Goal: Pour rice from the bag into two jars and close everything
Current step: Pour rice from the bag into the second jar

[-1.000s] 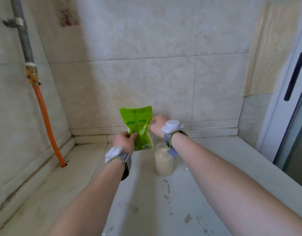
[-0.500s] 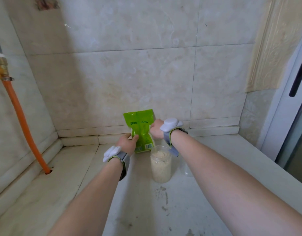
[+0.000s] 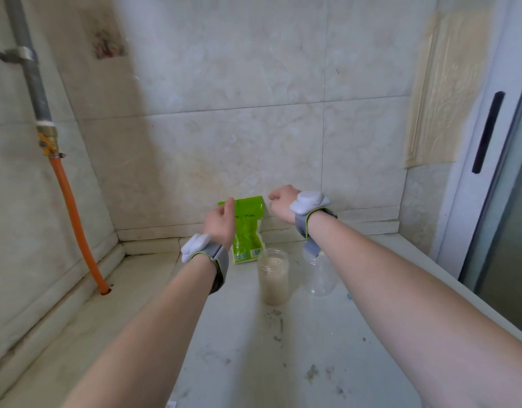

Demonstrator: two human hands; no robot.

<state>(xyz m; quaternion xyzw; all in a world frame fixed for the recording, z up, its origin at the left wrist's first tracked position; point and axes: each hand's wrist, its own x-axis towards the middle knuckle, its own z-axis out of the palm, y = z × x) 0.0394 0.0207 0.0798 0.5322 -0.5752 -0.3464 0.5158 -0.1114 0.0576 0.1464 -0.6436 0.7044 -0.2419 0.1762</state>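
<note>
One bag (image 3: 249, 231) seems unheld between left hand (image 3: 220, 223) and right hand (image 3: 283, 201).

Home kitchen; tiled walls (image 3: 253, 83), gas hose (image 3: 74, 219), counter (image 3: 239, 363).

Green bag (image 3: 249, 228), orange hose (image 3: 73, 219), marbled beige wall (image 3: 253, 142)

Rice bag (image 3: 249, 231) and two jars at the back of the surface (image 3: 248, 363).
The bag stands near the back wall. Just before it sits a jar (image 3: 273, 279) with rice in it, and a second jar (image 3: 320, 273) is just right of that. The left hand (image 3: 221, 223) overlaps the bag's left edge.
</note>
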